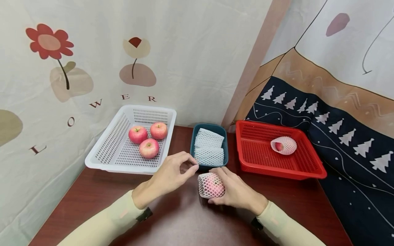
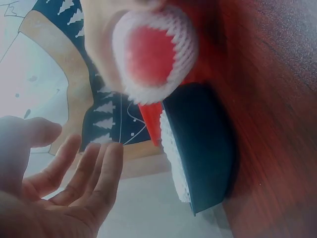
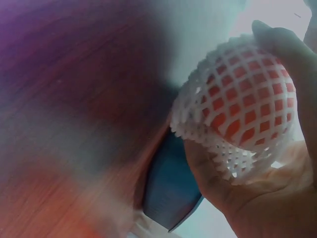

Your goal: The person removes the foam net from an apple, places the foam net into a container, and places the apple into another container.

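Note:
An apple in a white foam net sleeve (image 1: 211,185) is gripped by my right hand (image 1: 236,188), in front of the small dark blue bin. In the right wrist view, the thumb and fingers curl round the netted apple (image 3: 247,99). My left hand (image 1: 173,171) holds nothing; its fingers are loosely bent, just left of that apple and apart from it. The left wrist view shows the apple's red end (image 2: 151,54) through the sleeve's opening. Folded white foam nets (image 1: 209,147) lie in the dark blue bin (image 1: 227,150).
A white basket (image 1: 101,167) at the left holds three bare apples (image 1: 149,148). At the right, a red basket (image 1: 281,173) contains another netted apple (image 1: 284,146). A printed curtain (image 1: 191,61) hangs behind the brown table (image 1: 184,225).

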`<state>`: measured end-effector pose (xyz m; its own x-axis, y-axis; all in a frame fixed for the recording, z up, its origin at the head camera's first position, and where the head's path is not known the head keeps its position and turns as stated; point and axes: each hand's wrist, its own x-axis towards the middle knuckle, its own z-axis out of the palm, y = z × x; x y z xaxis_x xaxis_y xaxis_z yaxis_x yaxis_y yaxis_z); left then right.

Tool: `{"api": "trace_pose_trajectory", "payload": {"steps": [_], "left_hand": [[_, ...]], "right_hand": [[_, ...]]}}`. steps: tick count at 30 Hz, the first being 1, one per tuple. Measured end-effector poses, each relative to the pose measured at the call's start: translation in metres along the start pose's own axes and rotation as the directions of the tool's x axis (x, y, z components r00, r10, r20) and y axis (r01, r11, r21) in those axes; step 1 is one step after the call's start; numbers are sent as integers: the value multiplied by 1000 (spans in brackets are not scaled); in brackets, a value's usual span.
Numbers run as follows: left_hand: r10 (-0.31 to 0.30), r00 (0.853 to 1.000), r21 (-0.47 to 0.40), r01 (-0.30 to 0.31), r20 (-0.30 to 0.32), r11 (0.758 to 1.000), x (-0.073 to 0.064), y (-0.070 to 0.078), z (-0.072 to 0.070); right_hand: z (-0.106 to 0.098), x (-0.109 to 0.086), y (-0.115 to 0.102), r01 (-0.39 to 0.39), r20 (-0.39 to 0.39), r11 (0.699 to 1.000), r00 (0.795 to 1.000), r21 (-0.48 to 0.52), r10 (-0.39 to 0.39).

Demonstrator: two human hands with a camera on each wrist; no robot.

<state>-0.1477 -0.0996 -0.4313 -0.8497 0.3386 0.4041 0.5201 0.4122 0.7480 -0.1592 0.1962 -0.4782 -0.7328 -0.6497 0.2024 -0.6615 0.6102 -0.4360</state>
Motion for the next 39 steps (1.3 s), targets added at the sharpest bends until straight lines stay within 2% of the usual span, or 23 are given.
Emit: {"api": "trace_pose_trajectory", "payload": {"steps": [4, 10, 12, 16, 22, 28, 34, 39], "left_hand": [[18, 999, 60, -21, 50, 998, -1, -2, 2], [88, 991, 150, -103, 103, 983, 0, -3, 7], [96, 989, 138, -112, 116, 984, 1, -3, 9], [101, 986, 35, -106, 132, 994, 2, -3, 11], [113, 986, -56, -107, 121, 993, 4, -2, 11], [47, 993, -54, -42, 106, 998, 6, -3, 11], [74, 991, -28, -72, 108, 997, 8, -2, 11], [79, 990, -26, -77, 119, 997, 7, -1, 10]], "right_hand": [[-3, 3, -4, 2, -62, 1000, 998, 17, -1], [-5, 8, -9, 0, -118, 1000, 993, 6, 1], [-5, 10, -10, -5, -131, 1000, 991, 13, 6], [-6, 13, -12, 1, -154, 1000, 988, 26, 3], [-9, 16, -13, 5, -178, 998, 984, 68, 7], [-12, 18, -14, -11, -222, 996, 975, 90, 31], [-14, 22, -16, -24, -196, 992, 979, 123, 48], [-14, 26, -17, 2, -193, 989, 981, 148, 26]]}}
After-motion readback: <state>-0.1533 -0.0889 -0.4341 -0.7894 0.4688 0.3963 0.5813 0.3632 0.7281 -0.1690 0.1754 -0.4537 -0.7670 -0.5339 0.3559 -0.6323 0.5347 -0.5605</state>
